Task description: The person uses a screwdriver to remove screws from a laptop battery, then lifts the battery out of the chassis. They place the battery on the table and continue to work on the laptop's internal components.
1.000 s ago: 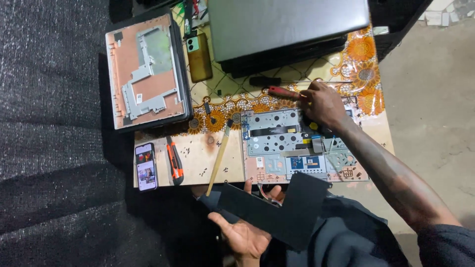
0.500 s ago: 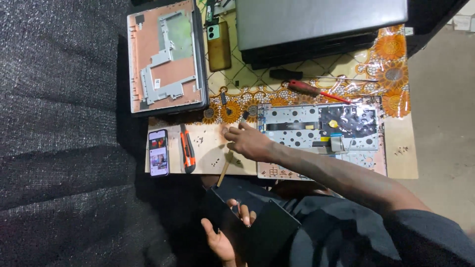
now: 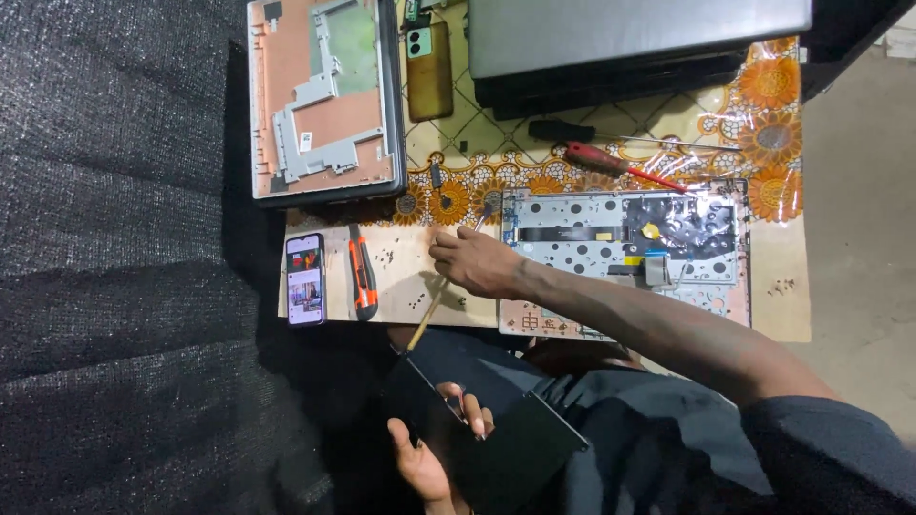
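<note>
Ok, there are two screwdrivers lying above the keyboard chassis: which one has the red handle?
The red-handled screwdriver is the lower one, lying slanted just above the keyboard chassis. The black-handled screwdriver lies above it, nearer the closed laptop.

Black panel (image 3: 515,448): flat, dark, rectangular; it lies tilted over the lap, below the surface edge, and the left hand (image 3: 429,458) holds it.
Small screws (image 3: 386,257): tiny, dark, scattered on the pale surface, just beside the right hand (image 3: 477,262) fingertips.
</note>
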